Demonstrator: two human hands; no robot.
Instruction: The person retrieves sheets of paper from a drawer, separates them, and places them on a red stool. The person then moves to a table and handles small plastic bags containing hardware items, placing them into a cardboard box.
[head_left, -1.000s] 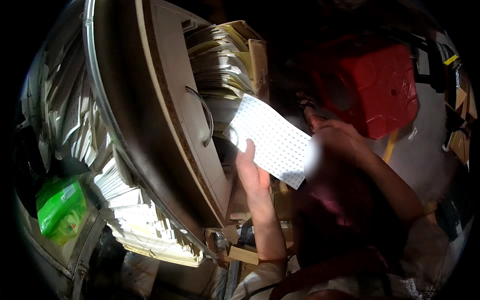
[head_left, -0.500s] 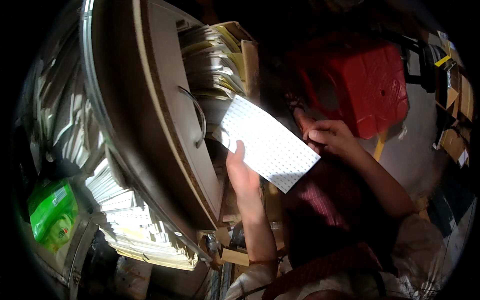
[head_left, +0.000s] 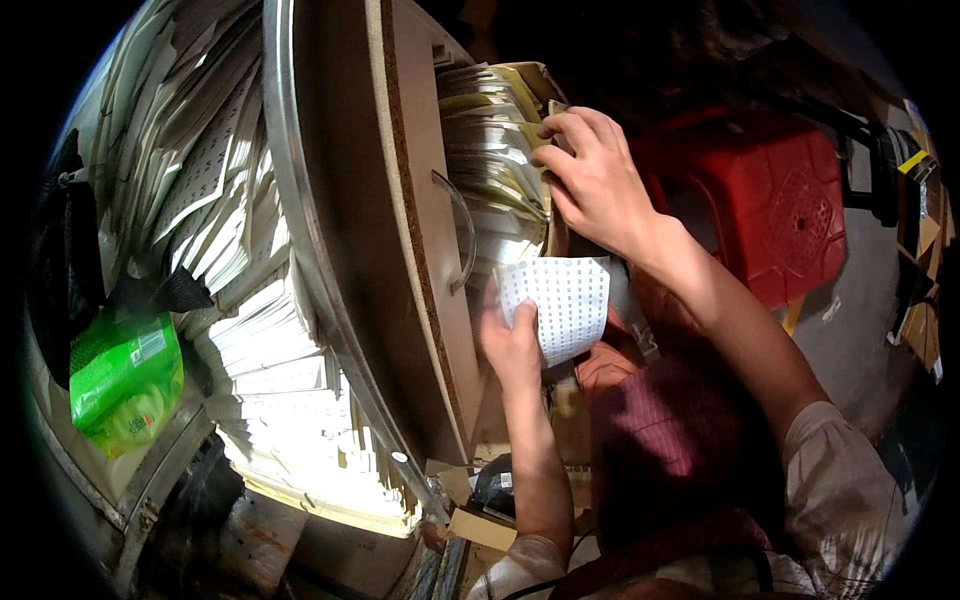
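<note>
My left hand [head_left: 515,345] pinches a white sheet of paper [head_left: 562,305] covered with rows of small dark marks, its thumb on top. The sheet bends a little and hangs beside the drawer front. Farther out, my right hand [head_left: 595,175] reaches to a packed stack of white and yellowish sheets [head_left: 490,140] standing in a cardboard box. Its fingers are apart and curved over the box's near-right edge, the tips touching or very near the sheets. Whether they grip any sheet cannot be told.
A pale drawer front [head_left: 425,200] with a metal handle [head_left: 466,235] stands left of the box. On the metal-edged table [head_left: 300,190] lie heaps of paper sheets [head_left: 290,390] and a green plastic packet [head_left: 125,385]. A red plastic stool [head_left: 790,200] is at right, cardboard boxes [head_left: 925,240] beyond.
My right hand has left its place near the sheet and moved up and left to the stack in the box. The sheet in my left hand has tilted and bent.
</note>
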